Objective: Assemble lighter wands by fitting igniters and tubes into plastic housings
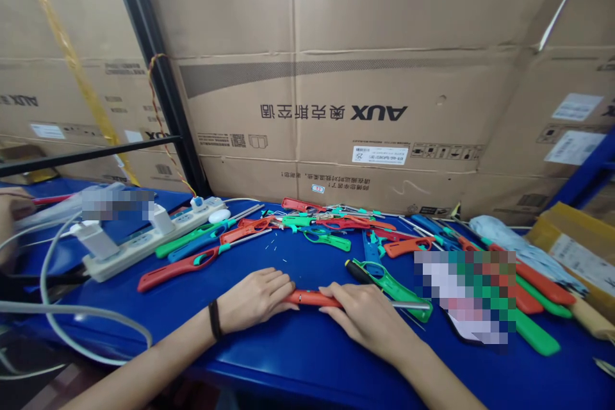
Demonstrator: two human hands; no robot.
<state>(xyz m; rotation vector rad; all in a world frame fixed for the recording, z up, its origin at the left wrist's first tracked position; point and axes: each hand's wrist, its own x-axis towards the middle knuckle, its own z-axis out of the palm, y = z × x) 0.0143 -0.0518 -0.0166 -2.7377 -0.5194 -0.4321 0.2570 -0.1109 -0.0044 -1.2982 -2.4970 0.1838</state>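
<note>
Both my hands rest on the blue table [298,359] and share one red long-nosed lighter [310,298] lying flat between them. My left hand [257,298], with a black band on its wrist, curls its fingers over the lighter's left end. My right hand [365,317] covers the right end, fingers closed over it. A thin metal rod [408,305] sticks out to the right from under my right hand. A green lighter with a black tip [384,282] lies just behind my right hand.
Several red, green and blue lighters [327,224] are strewn across the table's back. A white power strip [144,240] with plugs and grey cables sits at left. Cardboard boxes [336,77] wall off the back. Another person's hand [12,205] shows at far left. Small pins [273,245] lie scattered.
</note>
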